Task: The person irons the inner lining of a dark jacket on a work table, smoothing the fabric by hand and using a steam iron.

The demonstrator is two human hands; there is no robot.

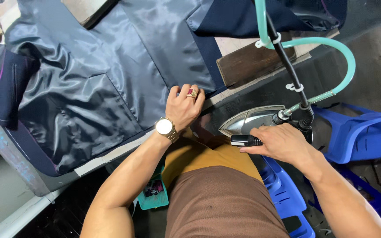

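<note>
My left hand [183, 106], with a gold watch and a ring with a red stone, rests fingers-down on the edge of a dark navy jacket [89, 88] spread lining-up on the pressing table [31, 176]. The shiny grey satin lining faces me. My right hand [283, 142] grips the black handle [245, 140] of a steam iron [250, 120], which sits off the table's right end, its metal soleplate showing. A teal hose [331, 48] and a black cable [287, 57] rise from the iron's back.
A dark wooden block [252, 61] lies on the table's far right. Blue plastic stools [358, 128] stand to the right and under me. A small teal box [154, 191] with bits inside sits below the table edge. Another navy garment piece [265, 17] lies at the top.
</note>
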